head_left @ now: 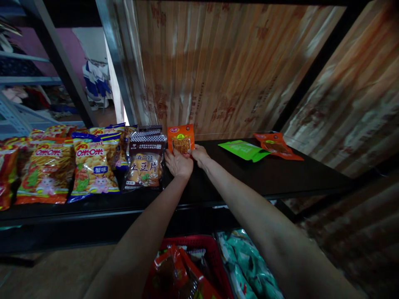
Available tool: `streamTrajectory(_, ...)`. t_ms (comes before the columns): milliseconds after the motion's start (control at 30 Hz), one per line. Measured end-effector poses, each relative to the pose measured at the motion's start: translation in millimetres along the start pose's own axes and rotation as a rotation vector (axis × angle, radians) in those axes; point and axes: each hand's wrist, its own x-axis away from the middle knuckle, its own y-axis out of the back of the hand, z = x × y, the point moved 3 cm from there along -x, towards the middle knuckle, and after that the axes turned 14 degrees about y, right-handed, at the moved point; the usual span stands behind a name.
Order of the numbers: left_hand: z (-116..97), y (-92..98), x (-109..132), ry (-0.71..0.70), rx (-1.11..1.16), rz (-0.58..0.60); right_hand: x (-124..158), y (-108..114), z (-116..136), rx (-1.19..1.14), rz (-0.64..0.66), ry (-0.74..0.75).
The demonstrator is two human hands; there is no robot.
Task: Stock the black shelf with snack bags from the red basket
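An orange snack packet (181, 138) with a clear window stands upright on the black shelf (237, 178), close to the back. Both hands grip its lower part. My left hand (180, 163) is closed at its lower left, thumb on the front. On the lower right edge, my right hand (200, 155) pinches the packet; some of its fingers are hidden. Just left of my left hand stands a brown packet of potato chips (145, 162), with similar dark packets behind it.
Yellow snack bags (95, 166) stand in rows at the left. A green packet (245, 150) and another orange packet (277, 145) lie on the shelf's right part. Below are a red basket (222, 265) of orange packets and teal packages (249, 261). Metal posts (116, 62) frame the shelf.
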Motion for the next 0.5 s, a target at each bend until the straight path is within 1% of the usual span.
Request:
streamTrajectory(100, 0.8, -7.2, -1.7, -0.038, -0.027, 0.009, -10.1, -7.6, -1.0, 0.030, 0.003, 0.010)
streamTrajectory(267, 4.6, -15.2, -4.5, -0.052, -0.081, 0.083, -23.9, -12.9, -3.6, 0.125, -0.002, 0.031)
streamTrajectory(500, 5.3, -20.9, -9.0, -0.092, -0.149, 0.085, -40.8, -15.2, -10.6, 0.329, 0.021, 0.099)
